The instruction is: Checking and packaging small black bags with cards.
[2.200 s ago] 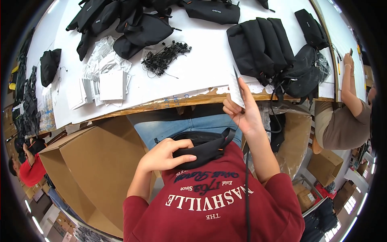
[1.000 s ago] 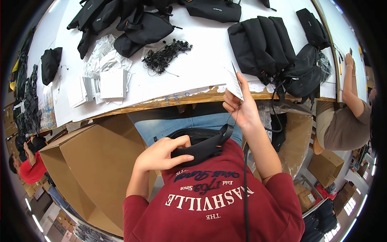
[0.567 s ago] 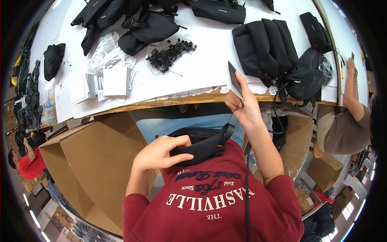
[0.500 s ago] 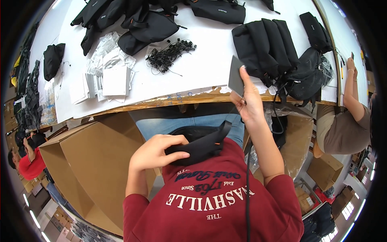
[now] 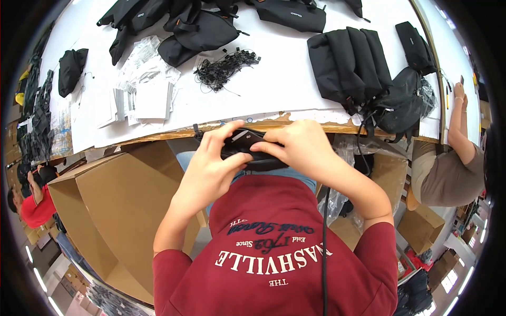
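Note:
A small black fabric pouch (image 5: 266,164) is held at the table's front edge, its mouth facing up. My left hand (image 5: 213,160) is closed around the pouch's left side, with fingers and thumb at the rim. On the other side my right hand (image 5: 303,145) pinches at the pouch's opening, thumb reaching inward. Between the fingertips a dark card (image 5: 243,138) with a small pale mark shows in the opening. Its lower part is hidden inside. Whether the right fingers also grip the card's edge, I cannot tell.
On the white table (image 5: 279,68) lie a tangle of black strings (image 5: 224,69), stacked white cards (image 5: 153,100) and several black bags (image 5: 348,63). A large cardboard box (image 5: 121,205) stands at my left. A co-worker (image 5: 445,174) stands at the right, another person (image 5: 38,205) at far left.
My right hand has come down and left with the dark card, which is now at the pouch's mouth. My left hand has lifted the pouch from my lap toward the table edge.

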{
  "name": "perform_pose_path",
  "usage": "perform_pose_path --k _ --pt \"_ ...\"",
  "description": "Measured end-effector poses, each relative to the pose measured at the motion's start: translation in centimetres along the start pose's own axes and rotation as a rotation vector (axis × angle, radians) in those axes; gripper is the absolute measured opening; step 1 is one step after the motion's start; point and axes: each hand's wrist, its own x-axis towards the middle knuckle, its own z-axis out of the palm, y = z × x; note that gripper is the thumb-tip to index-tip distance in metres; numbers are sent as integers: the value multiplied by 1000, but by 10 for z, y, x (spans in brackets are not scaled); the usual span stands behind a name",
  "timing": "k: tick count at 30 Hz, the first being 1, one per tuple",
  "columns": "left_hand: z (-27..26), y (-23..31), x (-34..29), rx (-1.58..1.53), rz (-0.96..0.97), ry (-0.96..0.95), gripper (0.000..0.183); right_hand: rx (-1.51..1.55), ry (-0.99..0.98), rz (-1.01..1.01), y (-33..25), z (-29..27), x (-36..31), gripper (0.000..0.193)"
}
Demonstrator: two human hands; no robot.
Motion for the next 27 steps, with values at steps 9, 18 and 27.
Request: perform_pose_path --k 9,18,27 --pt "3 -25 -12 -96 23 -356 16 120 -434 79 3 5 -14 48" --pt "-35 -135 51 -12 -260 399 31 101 -492 72 6 7 -29 33" --pt "-85 -228 71 427 -317 398 19 -28 -185 -178 2 -7 -27 23"
